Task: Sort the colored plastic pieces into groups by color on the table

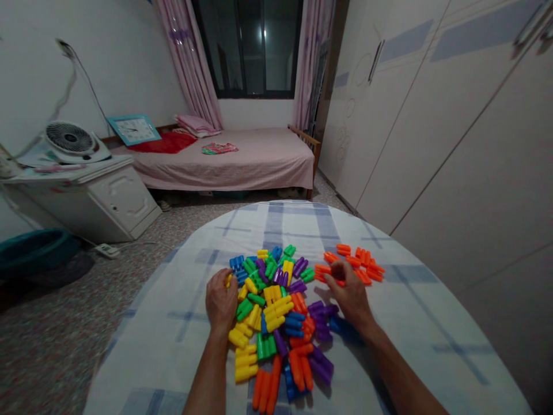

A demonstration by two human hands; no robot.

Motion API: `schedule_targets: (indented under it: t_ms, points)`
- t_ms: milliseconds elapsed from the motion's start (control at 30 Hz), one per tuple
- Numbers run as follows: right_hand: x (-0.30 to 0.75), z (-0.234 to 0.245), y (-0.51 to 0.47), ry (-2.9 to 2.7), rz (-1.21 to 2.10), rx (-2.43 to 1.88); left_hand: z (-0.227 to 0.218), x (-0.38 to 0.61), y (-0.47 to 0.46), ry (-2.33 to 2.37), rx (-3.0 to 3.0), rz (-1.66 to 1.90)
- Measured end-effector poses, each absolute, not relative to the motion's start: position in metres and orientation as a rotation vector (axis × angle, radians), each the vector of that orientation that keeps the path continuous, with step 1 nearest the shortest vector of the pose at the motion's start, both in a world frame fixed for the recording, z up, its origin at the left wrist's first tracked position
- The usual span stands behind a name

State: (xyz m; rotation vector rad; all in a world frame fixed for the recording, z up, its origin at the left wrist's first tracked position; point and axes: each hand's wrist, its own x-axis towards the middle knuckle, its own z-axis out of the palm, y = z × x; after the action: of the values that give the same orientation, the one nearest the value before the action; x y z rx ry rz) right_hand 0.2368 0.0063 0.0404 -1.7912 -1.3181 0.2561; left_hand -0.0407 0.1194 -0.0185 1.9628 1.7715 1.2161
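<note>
A mixed pile of bullet-shaped plastic building blocks in yellow (276,311), green (266,347), blue (294,324), purple (320,366) and orange (264,391) covers the middle of the table. At the pile's left edge my left hand (222,300) is closed, a yellow block (228,280) showing at its fingertips. To the right lies a separate group of orange blocks (363,259). My right hand (351,291) reaches to this group's near left side, thumb and fingers pinched on an orange block (322,272), partly covered by the fingers.
The round table wears a white and blue checked cloth (190,346). Beyond it stands a bed (259,155) with pink bedding. A white cabinet (121,199) carrying a fan (71,138) is on the left; a tall wardrobe (453,144) lines the right.
</note>
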Motion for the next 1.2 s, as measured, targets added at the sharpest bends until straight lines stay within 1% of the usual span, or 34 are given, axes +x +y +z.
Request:
schedule_targets:
  t_ms: [167, 233, 300, 433, 567, 667, 933, 1067, 1200]
  points:
    - [0.258, 0.038, 0.006, -1.261, -0.097, -1.890, -0.019, -0.041, 0.120, 1.780, 1.967, 1.205]
    - [0.257, 0.037, 0.005, -1.340, -0.200, -1.872, -0.019, -0.041, 0.119, 1.793, 1.964, 1.197]
    - [0.249, 0.034, 0.005, -1.482, -0.236, -1.835, -0.019, -0.041, 0.119, 1.794, 1.969, 1.195]
    - [0.230, 0.027, 0.004, -1.814, -0.213, -1.843, -0.018, -0.041, 0.120, 1.792, 1.981, 1.194]
    - [0.221, 0.018, 0.003, -1.988, -0.145, -1.787, -0.018, -0.041, 0.120, 1.788, 1.984, 1.205]
    - [0.223, 0.016, 0.004, -1.931, -0.100, -1.764, -0.019, -0.041, 0.120, 1.781, 1.979, 1.214]
    - [0.233, 0.016, 0.008, -1.893, -0.185, -2.019, -0.019, -0.041, 0.120, 1.787, 1.989, 1.221]
    - [0.235, 0.013, 0.008, -1.841, -0.224, -2.027, -0.019, -0.042, 0.120, 1.790, 1.985, 1.209]
    - [0.236, 0.025, 0.006, -1.767, -0.081, -1.929, -0.019, -0.041, 0.120, 1.780, 1.986, 1.204]
